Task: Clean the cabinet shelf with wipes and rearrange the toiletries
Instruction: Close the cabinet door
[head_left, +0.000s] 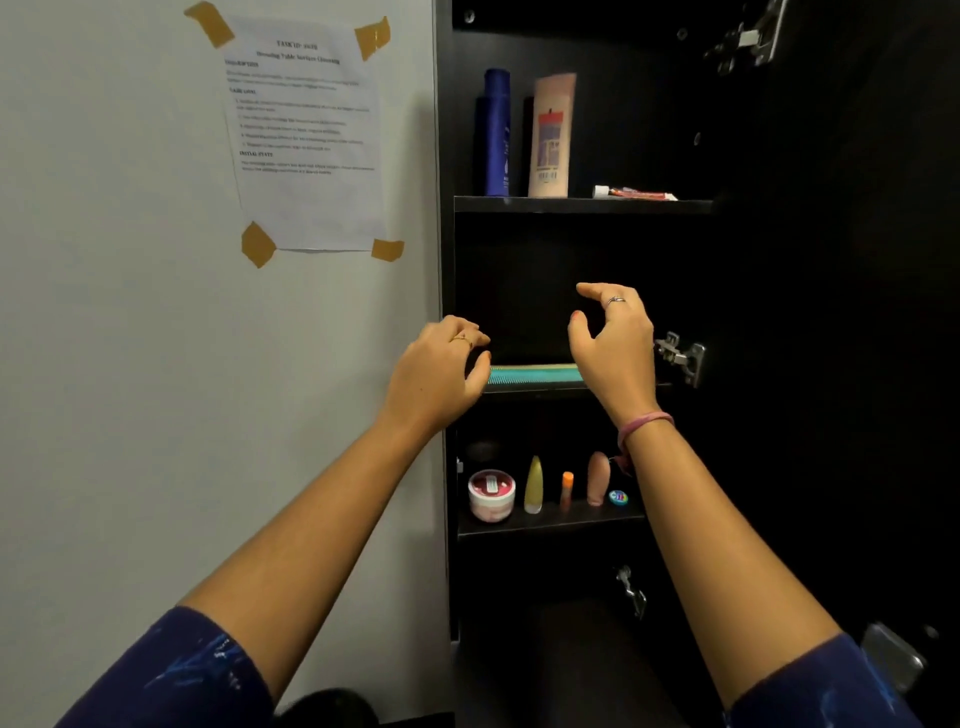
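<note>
In the centre of the frame I see my two hands raised in front of the open black cabinet with three dark shelves (582, 206). My left hand (441, 371) is at the left edge of the middle shelf, its fingers (475, 338) curled narrow and holding nothing that I can see; its thumb is just beside the left end of a flat teal object with a ribbed front edge (535, 373), which lies along the front of the middle shelf. I cannot tell what this object is; it may be a mat or a pack. My right hand (615, 340) is at the right end of the same object, fingers spread wide and empty, with a ring and a pink band at the wrist. I judge that both hands are placed at the two ends to take the teal object together, so the shelf below it can be wiped. On the upper shelf, at the top of the frame, stand a tall dark blue bottle (496, 132) and a peach-coloured tube standing upright (551, 135), close together, and a small red and white tube (636, 194) lies flat to their right. On the lower shelf a row of small toiletries stands in order, among them a round pink jar with a white lid (491, 494). I see no wipes anywhere.
</note>
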